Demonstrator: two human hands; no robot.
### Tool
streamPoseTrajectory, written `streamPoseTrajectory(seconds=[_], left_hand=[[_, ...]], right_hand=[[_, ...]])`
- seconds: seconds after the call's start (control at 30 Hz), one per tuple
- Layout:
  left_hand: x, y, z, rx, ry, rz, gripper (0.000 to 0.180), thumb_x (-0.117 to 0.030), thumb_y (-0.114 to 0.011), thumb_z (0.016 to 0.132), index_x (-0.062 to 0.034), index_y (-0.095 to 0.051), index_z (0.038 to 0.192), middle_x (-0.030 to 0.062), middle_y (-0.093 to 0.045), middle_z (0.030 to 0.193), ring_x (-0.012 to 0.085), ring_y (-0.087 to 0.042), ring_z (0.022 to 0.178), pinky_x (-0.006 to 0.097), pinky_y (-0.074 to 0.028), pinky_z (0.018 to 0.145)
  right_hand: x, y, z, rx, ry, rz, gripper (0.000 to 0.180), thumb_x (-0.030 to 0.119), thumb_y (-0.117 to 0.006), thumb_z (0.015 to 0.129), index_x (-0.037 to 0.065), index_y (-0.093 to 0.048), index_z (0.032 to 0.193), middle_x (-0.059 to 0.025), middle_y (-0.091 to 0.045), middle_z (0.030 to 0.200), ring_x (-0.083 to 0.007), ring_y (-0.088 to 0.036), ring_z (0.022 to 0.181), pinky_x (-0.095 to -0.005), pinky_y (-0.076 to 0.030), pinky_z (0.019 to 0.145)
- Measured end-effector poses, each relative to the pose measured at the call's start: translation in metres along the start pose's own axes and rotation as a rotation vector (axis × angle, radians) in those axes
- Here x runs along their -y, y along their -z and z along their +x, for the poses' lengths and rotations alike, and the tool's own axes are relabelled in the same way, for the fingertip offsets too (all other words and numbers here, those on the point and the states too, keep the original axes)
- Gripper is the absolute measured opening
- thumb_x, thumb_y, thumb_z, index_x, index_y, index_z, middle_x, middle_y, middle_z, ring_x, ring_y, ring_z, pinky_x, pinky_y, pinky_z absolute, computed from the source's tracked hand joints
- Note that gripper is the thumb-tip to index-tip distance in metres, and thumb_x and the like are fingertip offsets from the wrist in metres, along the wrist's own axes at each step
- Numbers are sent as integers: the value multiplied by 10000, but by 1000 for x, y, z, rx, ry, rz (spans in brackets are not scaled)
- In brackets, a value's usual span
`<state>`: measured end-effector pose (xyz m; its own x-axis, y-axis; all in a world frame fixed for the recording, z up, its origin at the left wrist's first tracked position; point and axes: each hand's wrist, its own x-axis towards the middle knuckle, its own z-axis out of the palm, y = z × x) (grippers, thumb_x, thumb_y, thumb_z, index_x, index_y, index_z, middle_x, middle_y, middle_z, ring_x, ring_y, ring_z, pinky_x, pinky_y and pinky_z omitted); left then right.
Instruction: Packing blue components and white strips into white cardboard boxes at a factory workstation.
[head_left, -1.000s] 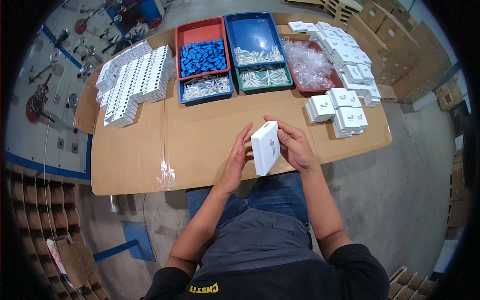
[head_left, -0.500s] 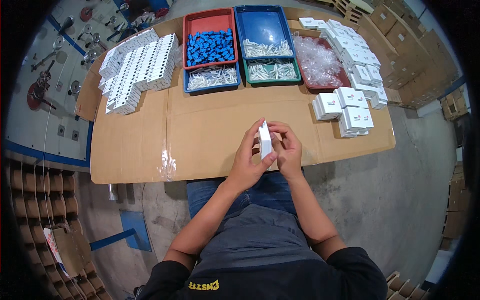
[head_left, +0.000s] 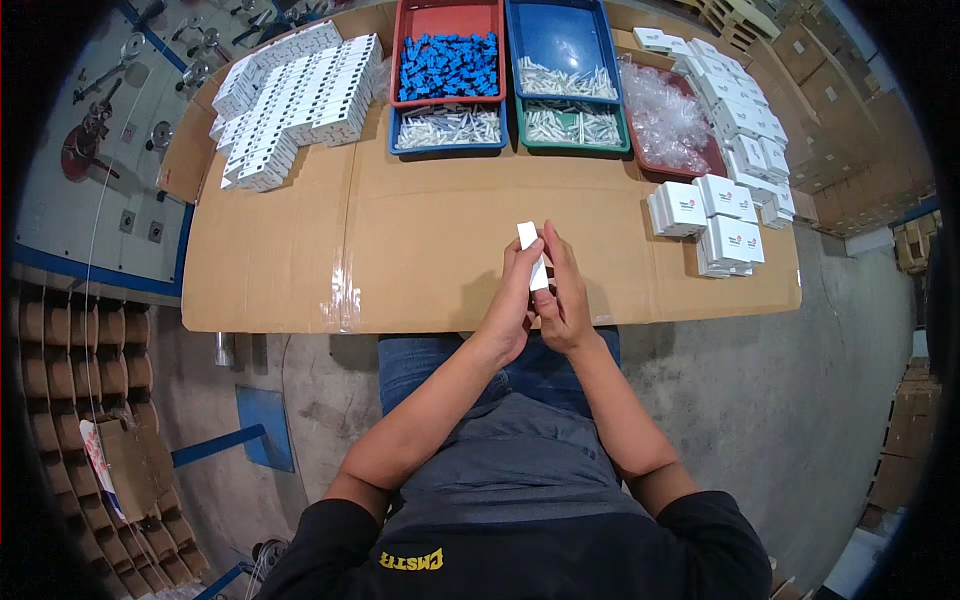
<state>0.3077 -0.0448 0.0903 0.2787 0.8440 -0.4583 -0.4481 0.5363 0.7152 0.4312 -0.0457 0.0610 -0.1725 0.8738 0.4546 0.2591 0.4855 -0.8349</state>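
Observation:
A small white box stands on its narrow side between my palms, just above the table's near edge. My left hand is closed along its left side, thumb near the top. From the right, my right hand presses against the box with straight fingers together and the thumb at its lower end. The hands cover much of the box.
White boxes in rows stand at the far left; stacks of white boxes stand at the right. Between them are a red tray of blue pieces, a blue tray of white pieces, and clear plastic bags. The cardboard tabletop lies in front.
My right fingers have straightened and now lie along the box, where they were bent over it. The box shows less of its face. The whole view has shifted slightly.

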Motion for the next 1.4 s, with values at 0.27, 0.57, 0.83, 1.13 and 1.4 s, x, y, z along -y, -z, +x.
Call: streamPoseTrajectory(seconds=[0.27,0.57,0.83,1.13,1.4], left_hand=[[6,-2,2,5,-367,80,662,-377,-605,987,-187,-308,1548,78,-498,1274,207,-536,1170,351,-474,977],[4,16,4,220,-658,318,1034,-213,-792,843,-79,-116,1615,177,-277,1607,311,-263,1529,428,-236,1239],[-1,21,-17,351,-477,55,1047,-530,-626,923,-113,-20,1668,127,-210,1656,280,-209,1553,401,-178,1252],[-19,3,-47,146,97,-155,747,-707,-336,1033,-132,-422,1502,64,-558,1381,204,-577,1264,373,-509,1009],[-10,9,-48,131,50,-177,682,-669,-348,1052,-149,-436,1483,55,-582,1320,190,-598,1211,361,-521,975]], right_hand=[[12,-2,3,-33,75,98,804,546,-422,1005,-73,-390,1518,-293,-398,1550,-434,-411,1444,-473,-342,1176],[40,12,13,-15,-237,490,600,300,-638,1003,0,-483,1498,-231,-300,1636,-325,-386,1486,-435,-318,1209],[40,10,8,2,-133,327,775,401,-829,850,31,-541,1468,-216,-514,1491,-327,-471,1414,-437,-352,1178],[20,6,8,92,261,-138,773,499,-777,853,-4,-596,1411,-264,-520,1425,-428,-551,1281,-483,-494,1038],[12,-1,3,56,355,-210,747,534,-713,893,-11,-612,1393,-280,-552,1374,-429,-592,1199,-475,-513,977]])
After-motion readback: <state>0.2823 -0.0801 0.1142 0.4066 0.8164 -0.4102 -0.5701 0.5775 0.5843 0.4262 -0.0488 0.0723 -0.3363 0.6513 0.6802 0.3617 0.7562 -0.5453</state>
